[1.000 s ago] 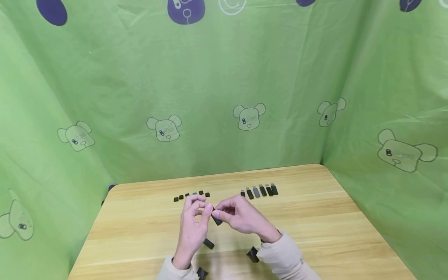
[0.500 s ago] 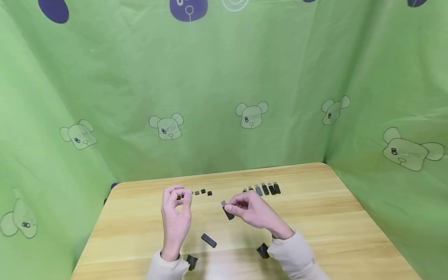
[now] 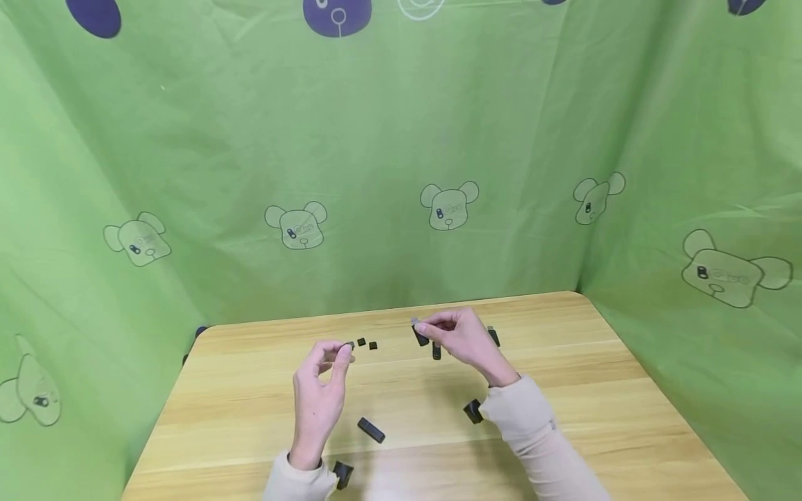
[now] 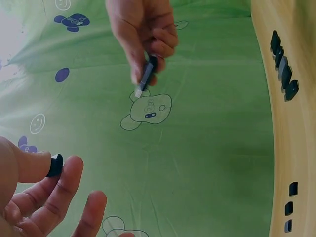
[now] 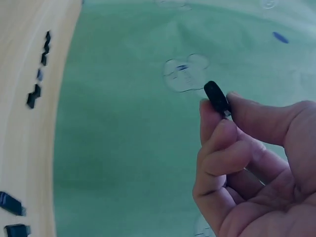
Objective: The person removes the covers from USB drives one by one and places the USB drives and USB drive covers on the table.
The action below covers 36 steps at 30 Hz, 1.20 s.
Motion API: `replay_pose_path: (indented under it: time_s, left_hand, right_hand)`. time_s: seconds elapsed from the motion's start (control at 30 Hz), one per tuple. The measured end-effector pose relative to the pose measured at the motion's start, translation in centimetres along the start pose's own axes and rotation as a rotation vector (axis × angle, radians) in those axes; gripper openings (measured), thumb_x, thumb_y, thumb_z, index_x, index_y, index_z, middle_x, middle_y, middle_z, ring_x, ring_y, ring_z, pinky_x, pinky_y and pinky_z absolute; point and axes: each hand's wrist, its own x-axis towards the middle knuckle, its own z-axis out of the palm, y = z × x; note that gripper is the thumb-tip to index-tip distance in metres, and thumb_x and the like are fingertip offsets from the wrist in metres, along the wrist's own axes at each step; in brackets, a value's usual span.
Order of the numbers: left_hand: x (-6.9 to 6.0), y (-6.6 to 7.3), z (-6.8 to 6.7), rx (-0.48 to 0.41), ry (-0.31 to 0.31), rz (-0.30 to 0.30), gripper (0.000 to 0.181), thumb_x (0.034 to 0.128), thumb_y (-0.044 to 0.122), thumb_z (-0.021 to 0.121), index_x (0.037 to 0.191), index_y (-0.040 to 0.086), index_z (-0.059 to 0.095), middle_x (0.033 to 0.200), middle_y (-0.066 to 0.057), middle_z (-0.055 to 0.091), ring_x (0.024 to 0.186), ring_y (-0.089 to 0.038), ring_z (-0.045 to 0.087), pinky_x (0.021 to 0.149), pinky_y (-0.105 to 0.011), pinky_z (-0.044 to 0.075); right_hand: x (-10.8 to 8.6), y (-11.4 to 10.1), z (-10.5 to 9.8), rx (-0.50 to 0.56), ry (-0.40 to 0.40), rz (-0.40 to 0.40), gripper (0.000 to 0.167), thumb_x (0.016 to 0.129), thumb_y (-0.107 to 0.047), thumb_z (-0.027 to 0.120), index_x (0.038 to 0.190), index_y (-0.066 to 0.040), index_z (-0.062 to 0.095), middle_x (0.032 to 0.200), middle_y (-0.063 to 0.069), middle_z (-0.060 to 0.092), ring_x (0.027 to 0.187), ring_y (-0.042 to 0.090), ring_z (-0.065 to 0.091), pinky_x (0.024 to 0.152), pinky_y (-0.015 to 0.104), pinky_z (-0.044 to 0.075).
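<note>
My right hand (image 3: pixel 464 341) pinches an uncapped black USB stick (image 3: pixel 420 336) between thumb and fingers, its metal plug pointing away in the head view. It hovers by the row of uncapped USB sticks at the back right, partly covering them; one stick (image 3: pixel 436 351) shows below the fingers and another (image 3: pixel 493 337) to the right. Between the thumb and a finger of my left hand (image 3: pixel 318 400) is a small black cap (image 4: pixel 55 166), seen clearly in the left wrist view. That hand hides part of the row of caps; one black cap (image 3: pixel 373 345) shows beside its fingertips.
Nearer the front of the wooden table (image 3: pixel 250 417) lies a closed black USB stick (image 3: pixel 371 430). Black devices (image 3: pixel 342 474) are strapped at both wrists. A green printed curtain (image 3: pixel 370 139) encloses the table behind and at both sides.
The hands have parted, separating cap from stick. My right hand has carried the stick away to the back row; my left has moved left, then slightly right, with the cap.
</note>
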Motion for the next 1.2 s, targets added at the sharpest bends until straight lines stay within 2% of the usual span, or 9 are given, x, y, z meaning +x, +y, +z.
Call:
replay_pose_path:
  time_s: [0.2, 0.47, 0.63, 0.83, 1.03, 1.2]
  left_hand:
    - [-0.2, -0.2, 0.0, 0.01, -0.007, -0.023, 0.013, 0.0976, 0.026, 0.068, 0.097, 0.014, 0.072, 0.084, 0.001, 0.076, 0.087, -0.01, 0.066, 0.093, -0.034, 0.049]
    - [-0.3, -0.4, 0.0, 0.02, -0.007, -0.024, 0.009, 0.0963, 0.025, 0.07, 0.097, 0.016, 0.073, 0.081, 0.002, 0.075, 0.084, -0.01, 0.066, 0.09, -0.031, 0.05]
    - [-0.4, -0.6, 0.1, 0.025, -0.021, -0.044, 0.01, 0.0963, 0.024, 0.07, 0.099, 0.015, 0.073, 0.08, 0.001, 0.073, 0.084, -0.01, 0.064, 0.089, -0.03, 0.049]
    - [-0.3, -1.0, 0.3, 0.04, -0.029, -0.047, 0.01, 0.0958, 0.022, 0.071, 0.099, 0.013, 0.073, 0.078, 0.0, 0.072, 0.079, -0.009, 0.063, 0.085, -0.028, 0.05]
    - [-0.4, -1.3, 0.4, 0.039, -0.031, -0.052, 0.011, 0.0951, 0.02, 0.072, 0.101, 0.01, 0.073, 0.079, -0.001, 0.072, 0.074, -0.005, 0.061, 0.083, -0.027, 0.051]
    - [-0.5, -1.4, 0.4, 0.031, -0.033, -0.065, 0.011, 0.0951, 0.019, 0.071, 0.101, 0.011, 0.073, 0.079, -0.002, 0.073, 0.072, -0.005, 0.06, 0.084, -0.032, 0.051]
  right_hand:
    - [2.5, 1.9, 1.0, -0.032, 0.036, 0.046, 0.023, 0.092, -0.029, 0.076, 0.094, -0.006, 0.077, 0.068, -0.002, 0.067, 0.055, 0.01, 0.055, 0.047, 0.023, 0.04]
    - [4.9, 5.0, 2.3, -0.11, 0.075, 0.063, 0.02, 0.092, -0.026, 0.076, 0.09, -0.006, 0.076, 0.081, 0.007, 0.071, 0.068, 0.013, 0.06, 0.061, 0.025, 0.048]
    - [5.8, 6.7, 2.9, -0.166, 0.085, 0.09, 0.019, 0.09, -0.023, 0.077, 0.084, -0.006, 0.076, 0.08, 0.006, 0.071, 0.069, 0.014, 0.056, 0.06, 0.025, 0.045]
    - [6.9, 8.3, 3.9, -0.203, 0.072, 0.165, 0.022, 0.088, -0.019, 0.077, 0.071, -0.006, 0.073, 0.07, -0.001, 0.068, 0.054, 0.01, 0.045, 0.051, 0.024, 0.038]
    - [7.5, 9.4, 4.9, -0.228, 0.025, 0.247, 0.036, 0.087, -0.018, 0.078, 0.055, -0.01, 0.062, 0.051, -0.006, 0.053, 0.046, 0.009, 0.037, 0.047, 0.024, 0.034]
    - [7.5, 10.0, 5.5, -0.275, 0.005, 0.32, 0.047, 0.087, -0.018, 0.078, 0.048, -0.015, 0.052, 0.043, -0.006, 0.042, 0.042, 0.008, 0.031, 0.041, 0.023, 0.026]
